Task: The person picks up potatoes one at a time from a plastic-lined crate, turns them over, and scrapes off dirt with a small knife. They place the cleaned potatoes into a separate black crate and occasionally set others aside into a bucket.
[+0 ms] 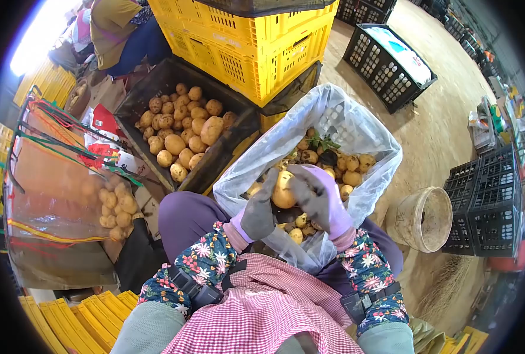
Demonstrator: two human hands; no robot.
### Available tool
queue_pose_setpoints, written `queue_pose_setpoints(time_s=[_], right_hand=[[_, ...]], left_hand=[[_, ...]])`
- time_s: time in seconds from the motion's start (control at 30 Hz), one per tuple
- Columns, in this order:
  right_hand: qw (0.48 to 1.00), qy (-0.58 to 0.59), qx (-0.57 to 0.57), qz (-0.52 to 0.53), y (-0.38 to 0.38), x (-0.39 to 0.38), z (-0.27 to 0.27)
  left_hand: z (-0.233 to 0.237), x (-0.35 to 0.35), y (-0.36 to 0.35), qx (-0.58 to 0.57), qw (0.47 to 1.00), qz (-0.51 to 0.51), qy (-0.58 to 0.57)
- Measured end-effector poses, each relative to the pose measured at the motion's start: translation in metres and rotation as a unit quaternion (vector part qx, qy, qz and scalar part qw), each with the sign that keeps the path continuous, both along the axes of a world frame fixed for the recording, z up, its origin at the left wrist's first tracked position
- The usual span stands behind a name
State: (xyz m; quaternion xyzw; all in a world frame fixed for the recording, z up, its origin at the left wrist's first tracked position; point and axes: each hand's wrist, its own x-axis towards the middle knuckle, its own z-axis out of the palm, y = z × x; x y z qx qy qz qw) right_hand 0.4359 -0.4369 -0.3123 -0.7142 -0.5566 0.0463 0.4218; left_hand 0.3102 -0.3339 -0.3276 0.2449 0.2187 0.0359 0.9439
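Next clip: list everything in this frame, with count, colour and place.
held potato: one, yellow, between both hands, over the clear bag
clear bag: one, lining a crate, centre, potatoes inside
black crate: one, left of centre, holding yellow potatoes
yellow crates: stack, top centre
net sack: one, orange, left, potatoes inside
bucket: one, beige, right, on the ground
stacked crates: several, black, far right
other person: one, top left
left hand: grey glove, gripping the held potato
right hand: grey-purple glove, gripping the held potato
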Motion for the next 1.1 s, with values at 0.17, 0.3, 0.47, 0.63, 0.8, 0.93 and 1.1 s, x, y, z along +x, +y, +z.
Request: queue_pose_setpoints(time_s=[0.17, 0.3, 0.47, 0.63, 0.8, 0.93, 1.1], right_hand=[[0.889, 0.433, -0.058, -0.141, -0.008, 0.010, -0.031], [0.864, 0.451, -0.180, -0.134, -0.006, 0.039, -0.070], [0.899, 0.066, -0.429, -0.053, 0.022, 0.041, -0.178], [0.909, -0.224, -0.352, -0.005, 0.045, 0.001, -0.277], [0.827, -0.284, -0.485, 0.021, 0.069, -0.002, -0.288], [0.859, -0.210, -0.465, -0.040, 0.064, 0.006, -0.288], [0.822, 0.523, -0.179, 0.134, 0.009, 0.046, -0.285]], left_hand=[[-0.022, 0.003, 0.016, 0.082, 0.986, 0.143, 0.030], [-0.025, -0.022, 0.124, -0.040, 0.962, 0.263, 0.067], [-0.002, -0.040, 0.176, -0.020, 0.954, 0.293, 0.058], [-0.112, -0.090, 0.264, 0.262, 0.920, 0.271, 0.112], [-0.087, -0.093, 0.268, 0.043, 0.899, 0.334, 0.281], [-0.062, -0.079, 0.251, 0.089, 0.922, 0.299, 0.229], [-0.001, -0.057, 0.206, 0.199, 0.952, 0.211, 0.100]])
